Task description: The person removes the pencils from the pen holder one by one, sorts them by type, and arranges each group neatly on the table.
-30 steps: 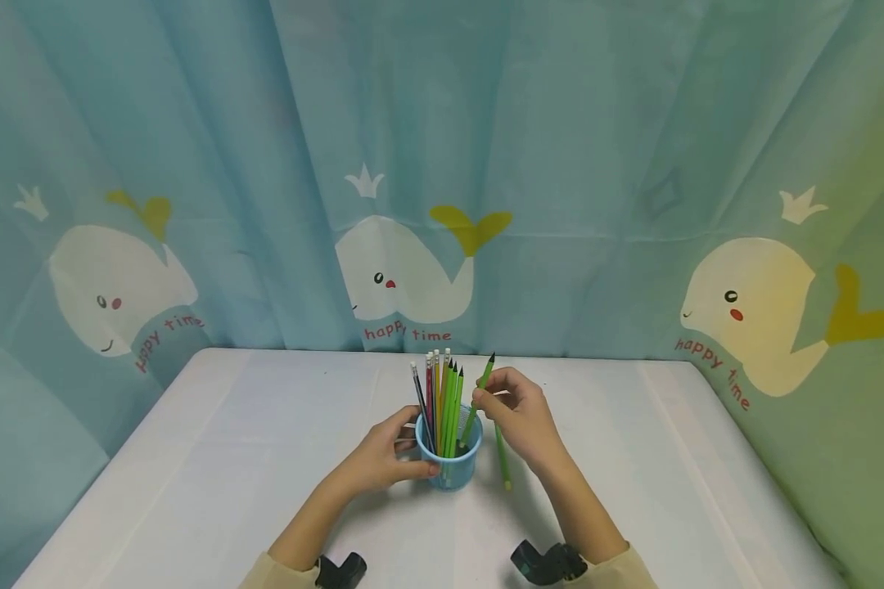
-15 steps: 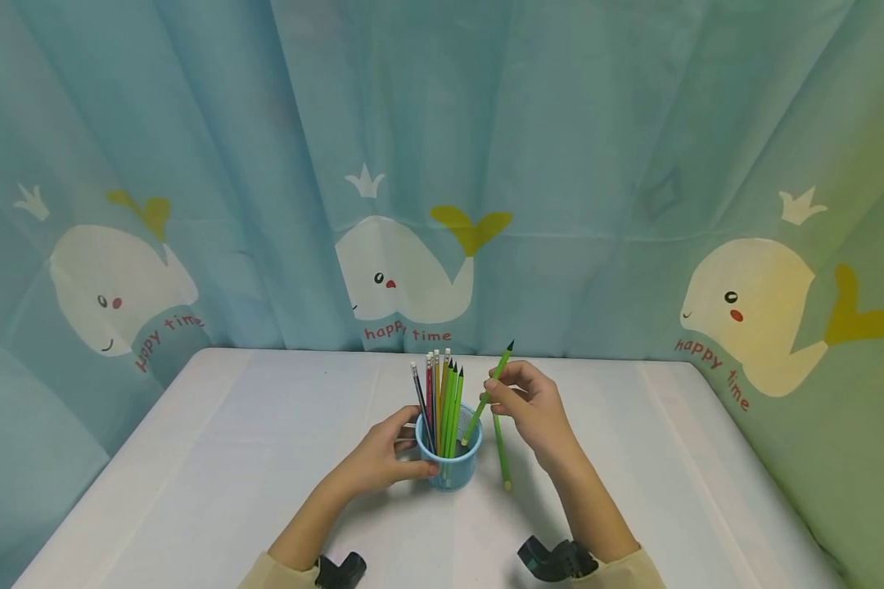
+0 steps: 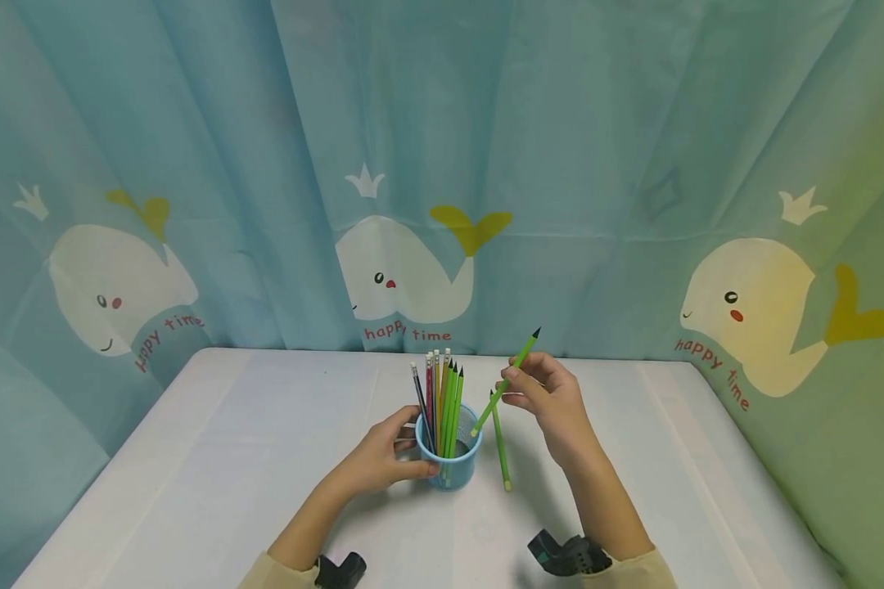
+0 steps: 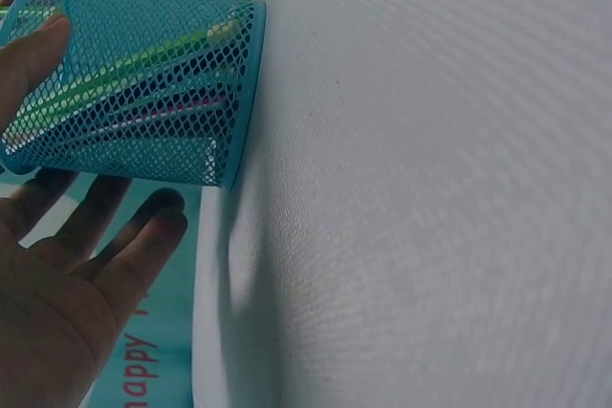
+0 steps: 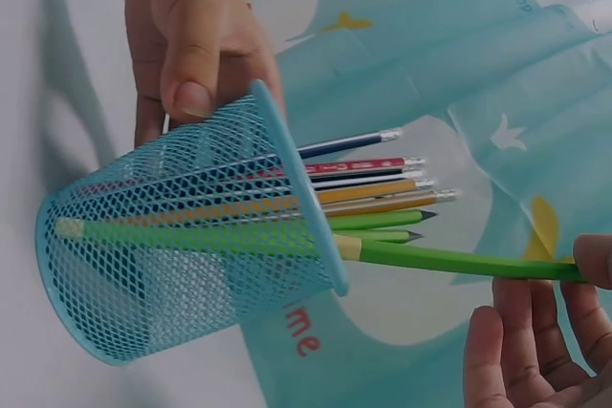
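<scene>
Head: curtain [image 3: 582, 147] reads "happy time"; right hand [image 3: 552, 402] pinches green pencil [image 5: 430, 259], left hand [image 3: 379, 462] grips cup [image 3: 460, 474]

The head camera looked forward and down from above the near side of the white desk [image 3: 633, 458], set far enough back to take in the desk's far edge and the whale-printed curtain [image 3: 597, 164]. The left wrist camera sat low and close, rolled so that the blue mesh pencil cup [image 4: 134, 16] lay sideways, opening leftward, with desk filling the right. The right wrist camera, also near, faced the cup from its other side, rolled oppositely. All three shared cup and curtain; head and right wrist both showed the pencils' [image 5: 373, 188] upper ends.
</scene>
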Demonstrator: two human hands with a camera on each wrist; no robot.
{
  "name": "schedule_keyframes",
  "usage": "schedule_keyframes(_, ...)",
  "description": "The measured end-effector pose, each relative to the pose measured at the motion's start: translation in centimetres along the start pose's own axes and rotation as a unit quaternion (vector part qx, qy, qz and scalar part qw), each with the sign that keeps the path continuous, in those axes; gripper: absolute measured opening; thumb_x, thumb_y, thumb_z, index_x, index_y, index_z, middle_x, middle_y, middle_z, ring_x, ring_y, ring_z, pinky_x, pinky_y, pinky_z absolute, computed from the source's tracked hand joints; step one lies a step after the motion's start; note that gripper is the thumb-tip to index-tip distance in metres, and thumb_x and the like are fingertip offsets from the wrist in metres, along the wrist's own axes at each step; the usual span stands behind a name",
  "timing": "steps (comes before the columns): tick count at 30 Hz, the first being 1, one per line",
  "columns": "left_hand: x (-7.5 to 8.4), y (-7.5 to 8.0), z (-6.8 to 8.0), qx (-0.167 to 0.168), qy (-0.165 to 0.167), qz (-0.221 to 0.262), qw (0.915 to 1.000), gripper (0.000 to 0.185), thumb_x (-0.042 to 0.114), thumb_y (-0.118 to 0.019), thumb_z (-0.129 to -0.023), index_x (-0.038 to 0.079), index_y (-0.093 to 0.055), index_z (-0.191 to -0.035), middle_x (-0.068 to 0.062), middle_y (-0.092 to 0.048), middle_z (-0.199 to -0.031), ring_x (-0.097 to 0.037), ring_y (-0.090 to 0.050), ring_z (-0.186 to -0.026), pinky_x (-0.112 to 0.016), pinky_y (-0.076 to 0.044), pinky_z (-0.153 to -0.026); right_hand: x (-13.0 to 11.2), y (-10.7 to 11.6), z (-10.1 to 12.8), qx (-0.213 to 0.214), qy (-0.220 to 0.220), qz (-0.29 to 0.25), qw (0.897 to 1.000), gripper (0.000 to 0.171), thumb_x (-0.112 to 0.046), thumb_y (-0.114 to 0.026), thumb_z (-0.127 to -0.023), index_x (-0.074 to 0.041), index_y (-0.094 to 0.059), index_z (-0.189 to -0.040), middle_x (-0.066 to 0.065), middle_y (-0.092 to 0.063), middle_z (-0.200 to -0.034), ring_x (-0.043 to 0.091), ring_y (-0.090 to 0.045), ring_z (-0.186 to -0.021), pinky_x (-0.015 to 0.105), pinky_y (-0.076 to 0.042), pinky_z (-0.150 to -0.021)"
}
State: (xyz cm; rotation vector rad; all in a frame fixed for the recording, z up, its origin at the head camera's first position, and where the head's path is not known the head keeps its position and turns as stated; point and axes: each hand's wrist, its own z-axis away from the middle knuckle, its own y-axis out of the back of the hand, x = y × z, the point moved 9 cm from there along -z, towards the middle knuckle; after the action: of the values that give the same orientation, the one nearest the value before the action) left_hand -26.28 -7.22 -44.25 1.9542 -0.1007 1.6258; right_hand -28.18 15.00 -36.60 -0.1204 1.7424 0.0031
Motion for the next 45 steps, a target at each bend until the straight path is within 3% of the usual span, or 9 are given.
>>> schedule_keyframes(10, 0.2, 0.1, 0.0, 0.000, -0.003, -0.002, 1.0000, 0.075, 0.021, -0.086, -0.079, 0.006, -0.046, -0.141, -0.016, -0.055, -0.138, -0.035, -0.059, -0.124, -0.041, -0.049, -0.107, -0.2, 0.7, 0.0, -0.005, -0.022, -0.057, 0.998, 0.013, -0.017, -0.063, -0.099, -0.008, -0.058, -0.107, 0.004, -0.064, -0.103, 0.020, -0.067, -0.094, 0.037, -0.061, -0.088)
schedule_keyframes(18, 0.0, 0.0, 0.2, -0.001, 0.005, -0.008, 1.0000, 0.076, 0.022, -0.086, -0.078, 0.006, -0.046, -0.141, -0.015, -0.056, -0.138, -0.035, -0.059, -0.124, -0.043, -0.049, -0.107, 0.3, 1.1, 0.0, -0.006, -0.029, -0.067, 0.997, 0.009, -0.014, -0.061, -0.100, -0.008, -0.058, -0.107, 0.003, -0.063, -0.099, 0.018, -0.062, -0.087, 0.037, -0.061, -0.084)
schedule_keyframes(28, 0.2, 0.0, 0.0, -0.001, -0.001, -0.012, 0.9999, 0.077, 0.024, -0.086, -0.079, 0.005, -0.045, -0.142, -0.017, -0.055, -0.140, -0.037, -0.058, -0.125, -0.043, -0.049, -0.107, 1.6, 1.7, -0.9, -0.008, -0.042, -0.014, 0.999, 0.022, -0.002, -0.060, -0.095, -0.003, -0.058, -0.117, 0.009, -0.061, -0.105, 0.019, -0.063, -0.088, 0.035, -0.062, -0.079)
schedule_keyframes(34, 0.0, 0.0, 0.0, 0.000, 0.001, -0.006, 1.0000, 0.077, 0.022, -0.086, -0.078, 0.005, -0.046, -0.141, -0.016, -0.056, -0.138, -0.037, -0.059, -0.125, -0.041, -0.049, -0.107, 3.1, 2.1, -1.3, -0.002, -0.059, 0.030, 0.998, 0.028, -0.004, -0.066, -0.092, -0.001, -0.058, -0.119, 0.007, -0.059, -0.101, 0.021, -0.064, -0.091, 0.033, -0.062, -0.078)
schedule_keyframes(40, 0.1, 0.0, 0.0, 0.002, 0.002, -0.002, 1.0000, 0.077, 0.021, -0.086, -0.078, 0.005, -0.046, -0.142, -0.017, -0.056, -0.139, -0.037, -0.059, -0.125, -0.042, -0.048, -0.107, 3.8, 2.7, -1.4, 0.010, -0.066, 0.078, 0.995, 0.036, -0.008, -0.069, -0.091, -0.001, -0.057, -0.124, 0.004, -0.059, -0.099, 0.015, -0.063, -0.090, 0.028, -0.060, -0.075)
schedule_keyframes(45, 0.0, 0.0, 0.0, 0.001, 0.005, -0.006, 1.0000, 0.077, 0.022, -0.087, -0.078, 0.005, -0.046, -0.142, -0.017, -0.056, -0.139, -0.037, -0.058, -0.125, -0.043, -0.048, -0.108, 4.9, 3.4, -1.6, 0.023, -0.079, 0.102, 0.991, 0.037, -0.010, -0.070, -0.091, -0.004, -0.058, -0.125, 0.004, -0.060, -0.099, 0.014, -0.063, -0.087, 0.032, -0.060, -0.077)
